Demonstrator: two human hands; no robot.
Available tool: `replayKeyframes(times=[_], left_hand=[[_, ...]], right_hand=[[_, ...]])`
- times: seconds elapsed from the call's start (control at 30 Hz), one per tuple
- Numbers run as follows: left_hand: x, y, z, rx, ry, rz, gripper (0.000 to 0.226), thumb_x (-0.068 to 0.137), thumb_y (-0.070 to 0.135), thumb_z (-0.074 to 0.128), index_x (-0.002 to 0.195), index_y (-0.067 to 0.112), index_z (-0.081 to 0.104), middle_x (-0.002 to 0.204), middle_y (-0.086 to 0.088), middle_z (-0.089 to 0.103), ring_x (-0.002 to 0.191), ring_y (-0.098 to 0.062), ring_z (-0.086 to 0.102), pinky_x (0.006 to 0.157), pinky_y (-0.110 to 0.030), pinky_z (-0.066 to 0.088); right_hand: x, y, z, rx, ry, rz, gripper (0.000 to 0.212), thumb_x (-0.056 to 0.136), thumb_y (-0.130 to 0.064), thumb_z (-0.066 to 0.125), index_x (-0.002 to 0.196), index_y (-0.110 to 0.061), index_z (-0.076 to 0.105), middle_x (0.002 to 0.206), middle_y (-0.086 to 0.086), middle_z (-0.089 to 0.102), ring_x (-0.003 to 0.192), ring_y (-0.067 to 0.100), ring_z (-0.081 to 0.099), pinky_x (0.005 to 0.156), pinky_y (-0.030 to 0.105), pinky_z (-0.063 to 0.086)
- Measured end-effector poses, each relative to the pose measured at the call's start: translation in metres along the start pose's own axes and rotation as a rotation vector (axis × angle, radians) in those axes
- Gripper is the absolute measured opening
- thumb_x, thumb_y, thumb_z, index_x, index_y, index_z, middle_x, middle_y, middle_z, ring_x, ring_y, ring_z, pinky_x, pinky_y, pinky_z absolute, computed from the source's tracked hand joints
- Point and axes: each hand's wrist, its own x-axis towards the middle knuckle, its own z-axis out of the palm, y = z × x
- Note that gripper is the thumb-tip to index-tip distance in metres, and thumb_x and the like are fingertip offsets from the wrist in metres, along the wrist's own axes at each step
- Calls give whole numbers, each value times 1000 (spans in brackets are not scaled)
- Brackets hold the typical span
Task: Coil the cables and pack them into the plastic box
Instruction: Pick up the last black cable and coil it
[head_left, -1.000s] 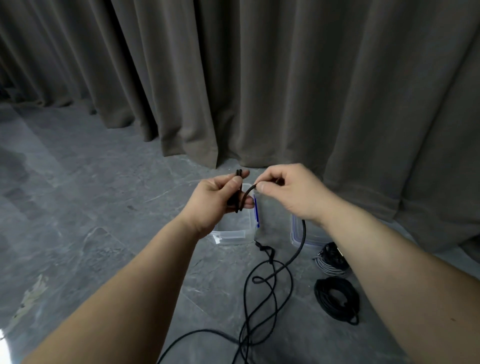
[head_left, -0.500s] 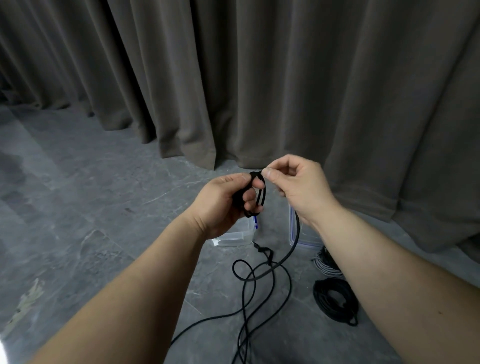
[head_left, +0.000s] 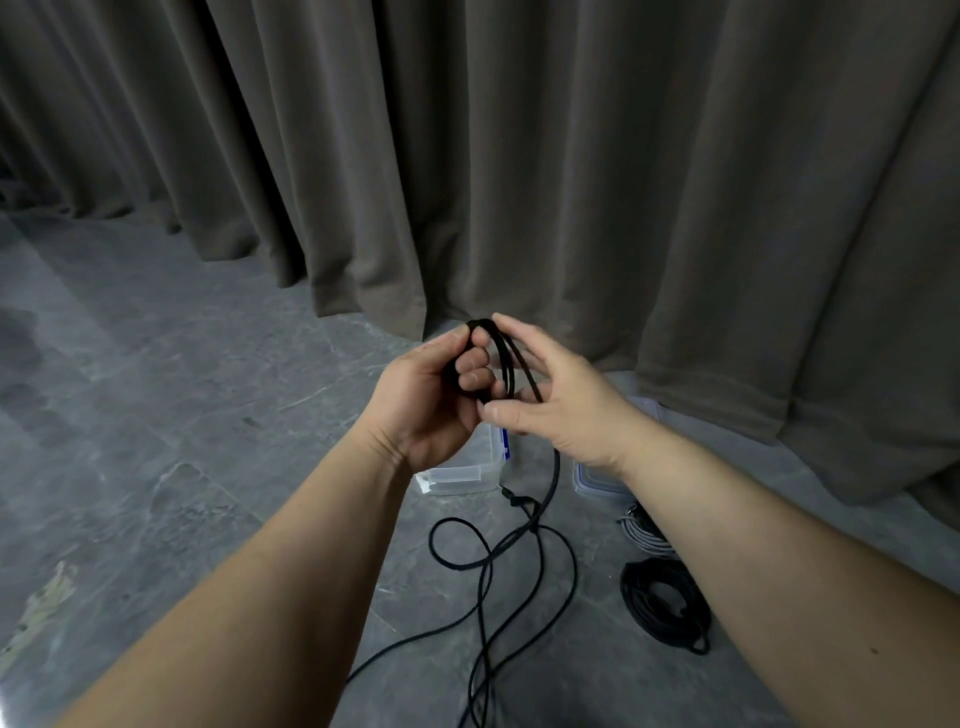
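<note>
My left hand (head_left: 431, 395) grips a small coil of black cable (head_left: 511, 364) between thumb and curled fingers. Close against it, my right hand (head_left: 561, 410) pinches the same cable, which runs over its fingers and drops past the wrist. The rest of that cable (head_left: 498, 561) lies in loose loops on the grey floor below. A clear plastic box (head_left: 457, 475) stands on the floor beneath my hands, partly hidden by them. A finished black coil (head_left: 665, 608) and a grey-white coil (head_left: 641, 535) lie on the floor to the right.
A clear lid with a blue edge (head_left: 597, 480) lies right of the box, half hidden by my right wrist. A brown curtain (head_left: 519, 156) hangs down to the floor just behind the box. Grey stone floor (head_left: 156, 415) stretches to the left.
My right hand has laid another loop of cable onto the coil in my left hand and come in beside it. The slack on the floor has been drawn up and its loops have shifted.
</note>
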Motion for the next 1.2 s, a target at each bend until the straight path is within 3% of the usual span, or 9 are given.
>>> replayKeyframes(times=[0.1, 0.2, 0.3, 0.47, 0.53, 0.63, 0.8, 0.97, 1.2], left_hand=[[0, -1, 4, -19, -38, 0, 19, 94, 22, 43, 90, 10, 58, 60, 6, 46, 55, -5, 50, 71, -24, 48], [0, 0, 5, 0, -54, 6, 19, 88, 22, 48, 96, 10, 60, 63, 4, 54, 60, -7, 58, 68, -22, 52], [-1, 4, 2, 55, -62, 4, 24, 88, 22, 48, 99, 8, 64, 70, 2, 59, 70, -12, 63, 66, -26, 56], [-3, 9, -6, 288, -42, -20, 30, 86, 26, 51, 108, 12, 67, 89, -1, 67, 87, -14, 60, 71, -26, 45], [-4, 12, -8, 403, -26, -18, 27, 90, 26, 52, 109, 15, 68, 100, -3, 68, 84, -11, 56, 65, -24, 32], [-6, 15, -10, 413, 18, -51, 27, 94, 22, 48, 111, 14, 67, 95, -1, 70, 73, -7, 54, 60, -21, 28], [-8, 15, -15, 251, -4, -94, 27, 86, 20, 55, 103, 15, 75, 96, -6, 66, 81, -12, 56, 60, -17, 53], [-9, 10, -11, 261, 20, -76, 25, 81, 18, 56, 93, 14, 78, 85, -5, 70, 70, -9, 64, 62, -18, 56], [-2, 3, -6, 311, 36, 55, 25, 85, 20, 53, 102, 11, 69, 88, -2, 70, 88, -16, 61, 82, -28, 51]], right_hand=[[2, -1, 4, 37, 51, -46, 87, 70, -10, 82, 142, -35, 39, 129, -15, 54, 113, 6, 57, 97, 36, 51], [1, -3, 4, 219, 52, -17, 77, 75, 6, 74, 133, -36, 46, 120, -11, 61, 90, 3, 59, 77, 33, 56], [1, -3, 1, 222, 24, 7, 73, 75, 4, 75, 129, -38, 49, 111, -13, 63, 79, 3, 62, 73, 32, 56], [1, 0, -6, 247, -16, 56, 71, 76, -2, 75, 136, -30, 49, 135, 7, 55, 94, 12, 66, 71, 28, 55], [1, 1, -7, 263, -36, 79, 72, 72, -7, 79, 134, -32, 52, 140, 14, 49, 106, 16, 61, 68, 26, 54], [2, 2, -9, 289, -73, 110, 77, 57, -23, 84, 127, -37, 57, 142, 18, 47, 125, 27, 49, 67, 27, 54], [-3, -3, -13, 367, -127, 168, 76, 63, -18, 76, 134, -28, 51, 116, 9, 67, 69, 14, 64, 62, 25, 55], [-6, -2, -15, 387, -147, 206, 68, 67, -15, 72, 131, -29, 53, 112, 8, 69, 67, 14, 63, 62, 23, 55], [-4, -4, -13, 367, -76, 160, 68, 68, -14, 73, 132, -26, 53, 106, 5, 71, 62, 12, 62, 59, 22, 51]])
